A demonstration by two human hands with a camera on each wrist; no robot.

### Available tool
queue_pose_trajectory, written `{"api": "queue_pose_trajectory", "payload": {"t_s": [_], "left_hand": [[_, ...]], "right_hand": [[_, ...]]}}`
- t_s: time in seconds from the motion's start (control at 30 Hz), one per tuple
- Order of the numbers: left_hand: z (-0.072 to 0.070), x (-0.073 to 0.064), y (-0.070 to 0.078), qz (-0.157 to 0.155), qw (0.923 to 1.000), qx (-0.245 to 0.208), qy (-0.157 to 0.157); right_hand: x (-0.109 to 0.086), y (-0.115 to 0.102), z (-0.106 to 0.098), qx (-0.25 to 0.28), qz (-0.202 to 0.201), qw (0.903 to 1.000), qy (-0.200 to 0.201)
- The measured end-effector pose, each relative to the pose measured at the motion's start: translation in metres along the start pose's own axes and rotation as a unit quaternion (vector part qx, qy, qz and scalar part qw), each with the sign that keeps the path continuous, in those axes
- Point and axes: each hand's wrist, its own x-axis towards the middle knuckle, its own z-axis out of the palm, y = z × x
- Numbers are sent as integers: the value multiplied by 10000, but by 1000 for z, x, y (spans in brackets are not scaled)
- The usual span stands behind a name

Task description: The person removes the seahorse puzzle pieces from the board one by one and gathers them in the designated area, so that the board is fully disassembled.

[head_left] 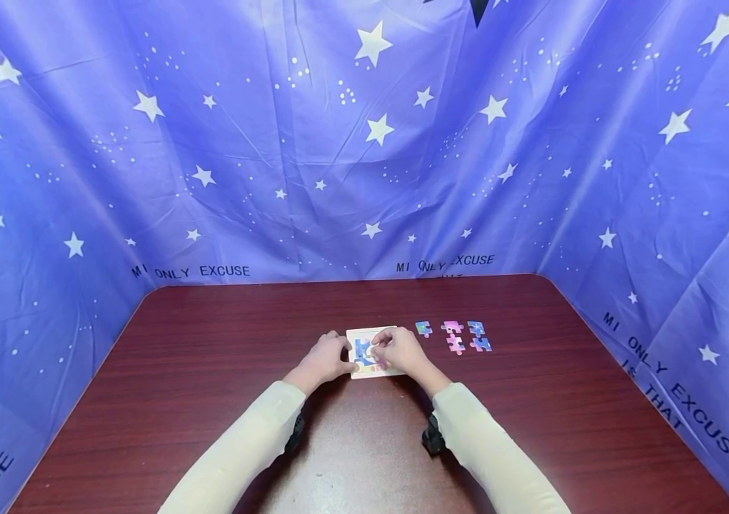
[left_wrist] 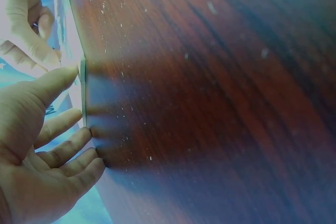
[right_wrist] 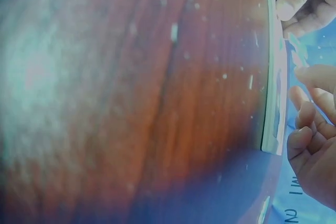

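Note:
A small puzzle board (head_left: 358,333) with a pale frame lies on the table, partly filled with blue and yellow picture pieces. My left hand (head_left: 324,359) holds the board's left side, thumb at the near corner and fingers along the edge; the left wrist view shows these fingertips (left_wrist: 86,132) at the rim. Over the board's middle, my right hand (head_left: 400,350) pinches a jigsaw piece (right_wrist: 297,51) between thumb and index finger. Its other fingers curl loosely. The right hand covers the board's right part in the head view.
Right of the board, several loose jigsaw pieces lie on the dark red table (head_left: 210,321): a blue-green piece (head_left: 424,328) alone, and pink pieces (head_left: 455,344) beside blue pieces (head_left: 480,344). A blue star-printed curtain (head_left: 313,143) surrounds the table's back and sides.

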Motion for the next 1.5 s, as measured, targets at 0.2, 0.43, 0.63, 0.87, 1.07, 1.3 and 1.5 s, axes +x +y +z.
{"api": "queue_pose_trajectory", "payload": {"t_s": [0.2,0.43,0.63,0.87,1.07,1.3,1.5], "left_hand": [[0,-1,0,-33,10000,7,-28],[-1,0,0,-18,10000,15,-60],[0,0,-1,-17,10000,1,-48],[2,1,-2,-20,10000,-14,-16],[3,1,-3,16,10000,1,9],[2,1,-2,11,10000,-46,-48],[4,0,-3,14,10000,-32,-48]], "right_hand": [[1,2,-4,-147,-4,9999,-30],[2,6,-9,-139,71,9998,-127],[2,10,-13,-160,108,9997,-137],[0,13,-17,-342,125,9992,-145],[-2,15,-21,-560,98,9983,-93],[-4,16,-26,-542,236,9982,-139],[-5,20,-30,-562,278,9980,-113]]}}
